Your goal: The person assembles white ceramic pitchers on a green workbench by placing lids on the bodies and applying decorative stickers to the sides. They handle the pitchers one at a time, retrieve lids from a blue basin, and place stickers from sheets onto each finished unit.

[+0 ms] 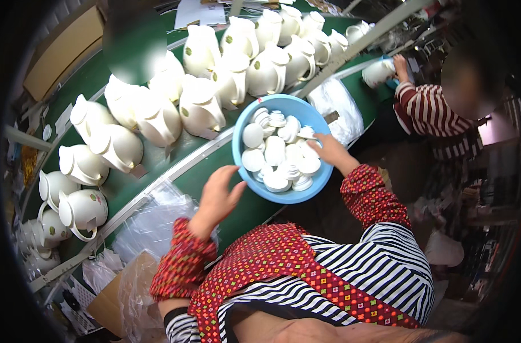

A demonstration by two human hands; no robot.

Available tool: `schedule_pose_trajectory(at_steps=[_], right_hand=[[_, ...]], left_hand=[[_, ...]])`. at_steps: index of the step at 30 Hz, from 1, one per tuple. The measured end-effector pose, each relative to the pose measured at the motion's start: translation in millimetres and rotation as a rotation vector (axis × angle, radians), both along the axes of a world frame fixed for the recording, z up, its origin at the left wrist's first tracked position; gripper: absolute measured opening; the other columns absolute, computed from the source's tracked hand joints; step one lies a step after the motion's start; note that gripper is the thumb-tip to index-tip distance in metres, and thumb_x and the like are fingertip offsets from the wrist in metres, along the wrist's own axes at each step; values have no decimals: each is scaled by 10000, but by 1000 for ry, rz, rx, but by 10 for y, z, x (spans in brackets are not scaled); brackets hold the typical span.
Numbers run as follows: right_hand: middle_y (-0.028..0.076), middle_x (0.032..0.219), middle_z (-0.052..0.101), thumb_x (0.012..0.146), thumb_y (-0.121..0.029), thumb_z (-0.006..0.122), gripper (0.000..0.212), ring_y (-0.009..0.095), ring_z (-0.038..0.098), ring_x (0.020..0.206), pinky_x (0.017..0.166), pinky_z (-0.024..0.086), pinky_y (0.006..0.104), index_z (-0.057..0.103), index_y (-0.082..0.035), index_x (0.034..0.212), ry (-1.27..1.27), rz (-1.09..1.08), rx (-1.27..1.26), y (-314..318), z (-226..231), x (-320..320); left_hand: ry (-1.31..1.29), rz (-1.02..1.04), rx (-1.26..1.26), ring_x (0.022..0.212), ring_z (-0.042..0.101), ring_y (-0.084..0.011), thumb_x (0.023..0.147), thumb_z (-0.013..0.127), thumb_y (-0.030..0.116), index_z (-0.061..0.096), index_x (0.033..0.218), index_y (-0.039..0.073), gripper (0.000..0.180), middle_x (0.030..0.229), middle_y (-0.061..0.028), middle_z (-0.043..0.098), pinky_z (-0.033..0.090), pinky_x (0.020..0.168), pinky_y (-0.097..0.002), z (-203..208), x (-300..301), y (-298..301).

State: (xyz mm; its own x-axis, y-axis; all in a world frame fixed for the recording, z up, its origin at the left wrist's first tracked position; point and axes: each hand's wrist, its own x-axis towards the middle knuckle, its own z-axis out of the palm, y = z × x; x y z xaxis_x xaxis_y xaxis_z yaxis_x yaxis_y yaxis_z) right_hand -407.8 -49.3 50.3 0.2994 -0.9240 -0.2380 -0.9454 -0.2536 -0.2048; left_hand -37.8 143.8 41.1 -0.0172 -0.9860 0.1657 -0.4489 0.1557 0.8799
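Note:
A light blue basin [238,161] stands at the near edge of the green table, heaped with round white lids [276,150], several showing ridged, screw-like necks. Over the basin's right side reaches my right hand [333,153], its fingers stretched apart at the lids there; no lid shows in its grasp. Just left of the basin, my left hand [217,195] is open, thumb apart from the fingers, with nothing in it. White jugs [202,106] with handles and small printed patterns stand in rows beyond a pale rail.
Clear plastic bags [157,214] lie by the rail at the left, above an opened cardboard box [114,297]. White plastic wrapping [338,111] sits right of the basin. A person in a striped sleeve [437,108] handles another jug [378,73] at the right. A metal post [352,54] slants across.

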Motion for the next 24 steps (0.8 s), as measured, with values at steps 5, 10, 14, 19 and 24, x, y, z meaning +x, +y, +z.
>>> schedule_pose_trajectory(at_steps=[5, 10, 14, 19, 24], right_hand=[[296, 1429, 507, 935, -707, 586, 842, 550, 585, 1154, 1000, 512, 555, 545, -88, 1504, 162, -14, 48, 666, -721, -132], [206, 1199, 687, 959, -557, 617, 601, 443, 643, 1102, 1049, 434, 613, 644, -153, 1404, -42, 307, -144, 608, -756, 91], [234, 1063, 756, 966, -553, 626, 591, 425, 722, 975, 876, 543, 553, 656, -145, 1393, -128, 442, 186, 464, -615, 79], [252, 1131, 743, 992, -459, 644, 606, 418, 737, 971, 881, 559, 507, 539, -130, 1491, -255, 219, 463, 5, -846, -183], [195, 1251, 730, 968, -429, 679, 698, 343, 719, 1138, 969, 539, 444, 450, -83, 1529, -18, 491, 229, -201, -859, 255]], left_hand=[[-447, -282, 359, 1148, 629, -432, 754, 898, 439, 425, 1529, 44, 990, 1285, -238, 593, 564, 941, -473, -361, -1336, -699], [-544, -84, 372, 1182, 645, -467, 742, 819, 343, 421, 1544, 34, 947, 1357, -276, 612, 572, 955, -553, -824, -1929, -721], [-660, -120, 433, 1100, 700, -368, 746, 811, 417, 565, 1429, 99, 792, 1254, -157, 697, 579, 905, -497, -847, -1899, -623], [-473, -59, 410, 1082, 683, -425, 745, 845, 513, 517, 1491, 133, 899, 1318, -186, 646, 558, 936, -507, -905, -1950, -589], [72, 20, 211, 1227, 639, -385, 864, 805, 462, 436, 1535, 76, 857, 1369, -221, 621, 497, 1061, -462, -106, -1554, -359]])
